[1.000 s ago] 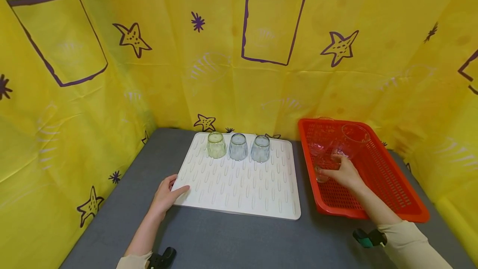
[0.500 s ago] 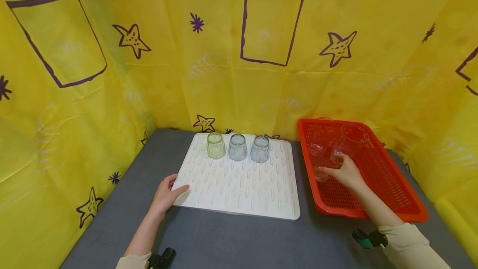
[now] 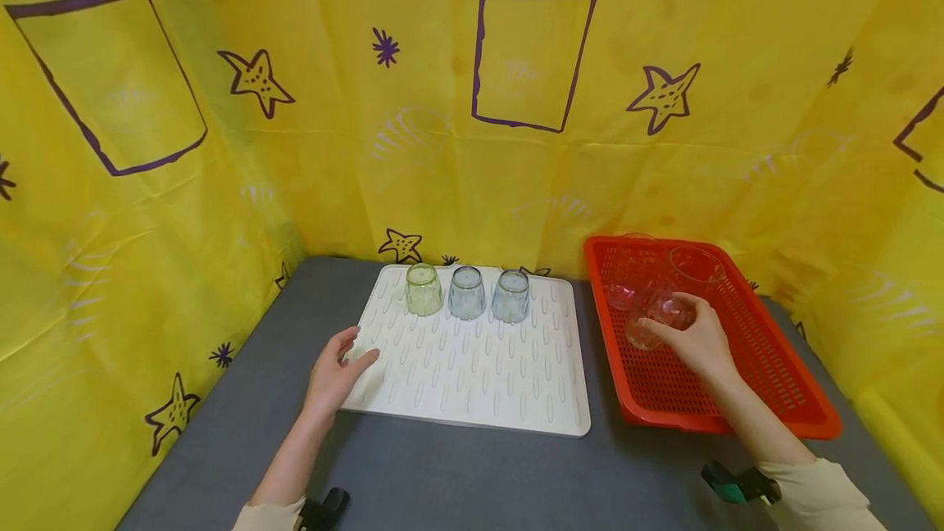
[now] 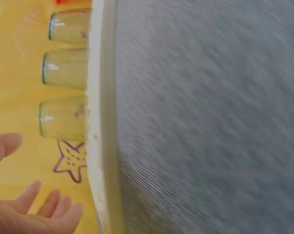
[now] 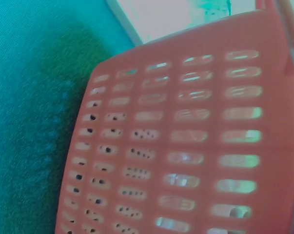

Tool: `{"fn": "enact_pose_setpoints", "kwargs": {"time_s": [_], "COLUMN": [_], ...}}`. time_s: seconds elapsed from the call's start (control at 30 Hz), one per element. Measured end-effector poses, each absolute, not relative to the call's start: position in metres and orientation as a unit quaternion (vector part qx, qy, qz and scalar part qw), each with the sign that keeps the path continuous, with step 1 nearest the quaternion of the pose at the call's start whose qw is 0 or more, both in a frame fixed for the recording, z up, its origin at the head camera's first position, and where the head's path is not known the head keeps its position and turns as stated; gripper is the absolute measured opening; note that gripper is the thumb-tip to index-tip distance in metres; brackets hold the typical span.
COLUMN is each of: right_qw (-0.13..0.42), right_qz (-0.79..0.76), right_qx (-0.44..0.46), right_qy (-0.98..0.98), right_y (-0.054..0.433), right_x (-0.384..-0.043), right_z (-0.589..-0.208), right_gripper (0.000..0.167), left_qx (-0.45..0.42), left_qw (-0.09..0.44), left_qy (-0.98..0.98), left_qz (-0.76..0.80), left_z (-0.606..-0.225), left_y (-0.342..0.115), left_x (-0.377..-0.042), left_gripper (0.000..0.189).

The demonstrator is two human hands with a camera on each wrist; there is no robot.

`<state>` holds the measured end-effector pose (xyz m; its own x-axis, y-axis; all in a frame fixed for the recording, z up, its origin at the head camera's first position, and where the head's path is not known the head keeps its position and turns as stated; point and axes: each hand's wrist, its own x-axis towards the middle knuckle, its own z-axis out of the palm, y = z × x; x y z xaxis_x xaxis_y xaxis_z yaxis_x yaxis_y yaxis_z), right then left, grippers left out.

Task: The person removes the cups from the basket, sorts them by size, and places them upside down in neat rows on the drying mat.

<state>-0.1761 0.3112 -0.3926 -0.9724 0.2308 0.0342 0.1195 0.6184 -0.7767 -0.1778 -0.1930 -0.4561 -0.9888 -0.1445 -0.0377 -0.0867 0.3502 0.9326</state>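
Note:
In the head view, my right hand [image 3: 701,342] reaches into the red basket [image 3: 785,334] and grips a clear glass [image 3: 666,310] between thumb and fingers. My left hand [image 3: 332,375] hovers over the left edge of the white drying mat [image 3: 457,375], its fingers relaxed and holding nothing. Along the back of that mat, a green glass [image 3: 424,292] and two bluish glasses, one in the middle [image 3: 467,295] and one on the right [image 3: 511,297], stand upside down in a row. The left wrist view shows this row sideways beyond the left fingers.
More clear glassware, including a wide-rimmed glass [image 3: 696,265], lies towards the basket's back. A dark grey table [image 3: 472,478] carries mat and basket. Behind hangs a yellow curtain [image 3: 332,146] with purple drawings. In the right wrist view, the slotted basket wall [image 5: 195,146] hides the hand.
My left hand has lifted off the mat's left edge and its fingers have loosened. The right hand has shifted slightly right and back inside the basket with the clear glass.

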Motion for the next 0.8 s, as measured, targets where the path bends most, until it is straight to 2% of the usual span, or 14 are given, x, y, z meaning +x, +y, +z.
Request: {"fn": "enact_pose_setpoints", "kwargs": {"time_s": [0.33, 0.57, 0.8], "right_qw": [0.108, 0.143, 0.117], "right_qz": [0.481, 0.524, 0.537], "right_qx": [-0.115, -0.1, -0.062], "right_qy": [-0.862, -0.834, -0.833], "right_y": [0.3, 0.279, 0.247], "right_x": [-0.171, -0.171, -0.166], "right_z": [-0.376, -0.361, -0.355], "right_gripper": [0.092, 0.081, 0.078], "left_qx": [0.002, -0.044, -0.089], "left_qw": [0.054, 0.048, 0.021], "left_qy": [-0.759, -0.729, -0.709], "left_qz": [-0.649, -0.682, -0.699], "left_z": [-0.436, -0.42, -0.412], "left_y": [-0.164, -0.141, -0.12], "left_x": [-0.187, -0.192, -0.19], "left_gripper": [0.05, 0.051, 0.054]}}
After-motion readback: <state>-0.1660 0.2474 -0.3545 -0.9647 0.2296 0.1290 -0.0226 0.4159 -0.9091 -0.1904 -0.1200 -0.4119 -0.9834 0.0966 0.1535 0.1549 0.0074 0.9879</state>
